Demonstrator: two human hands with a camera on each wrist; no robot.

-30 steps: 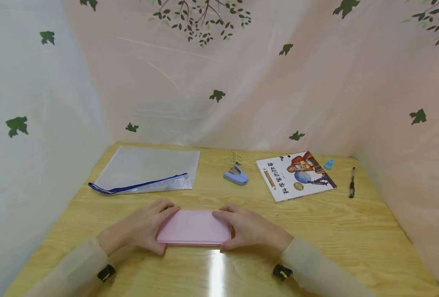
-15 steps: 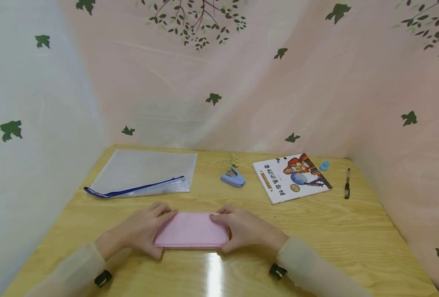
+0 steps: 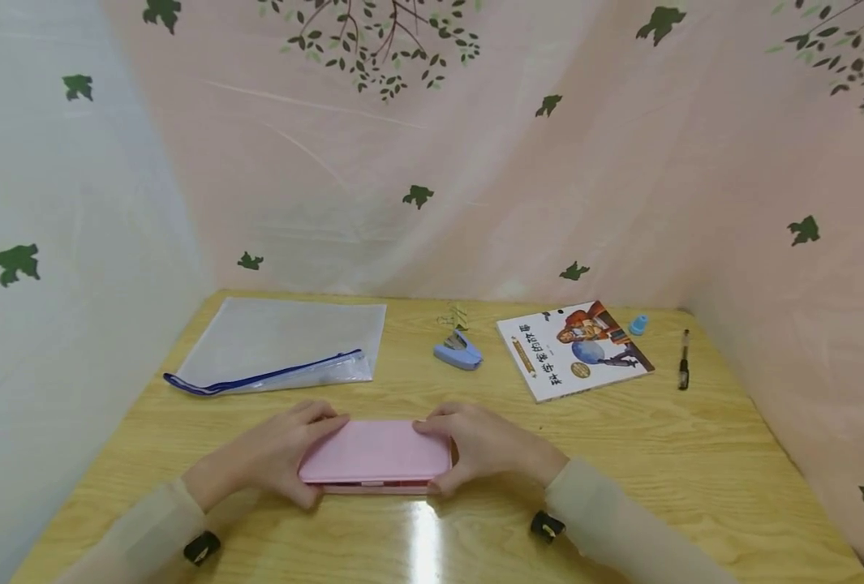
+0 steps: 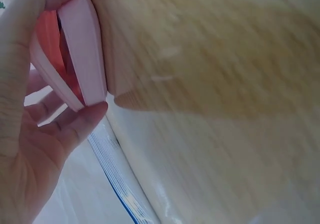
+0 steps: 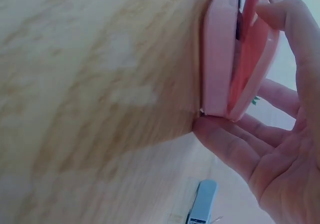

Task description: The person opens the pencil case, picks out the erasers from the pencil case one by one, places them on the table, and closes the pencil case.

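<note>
- Pink case [image 3: 376, 451]: flat on worktop [image 3: 373, 539], nearest the person, between both hands. Lid ajar along near edge, red inside showing.
- Left hand [image 3: 285, 451]: curled round case's left end, thumb at near side, fingers at far side.
- Right hand [image 3: 479, 446]: same grip on right end; thumb tip on lid edge per right wrist view.
- Doing it well, my judgement: move thumbs evenly so lid doesn't twist; far-side fingers brace base against sliding; keep thumb tips clear of the gap if lid drops.
- Next out: clear pouch [image 3: 285, 341] on left, blue stapler [image 3: 459, 352] mid, book [image 3: 541, 357] and pen [image 3: 684, 361] right.
- Farther: binder clip [image 3: 459, 315] just behind stapler, small blue item [image 3: 638, 325] beside book, unclear what.
- Back: leaf-print cloth [image 3: 329, 219].
</note>
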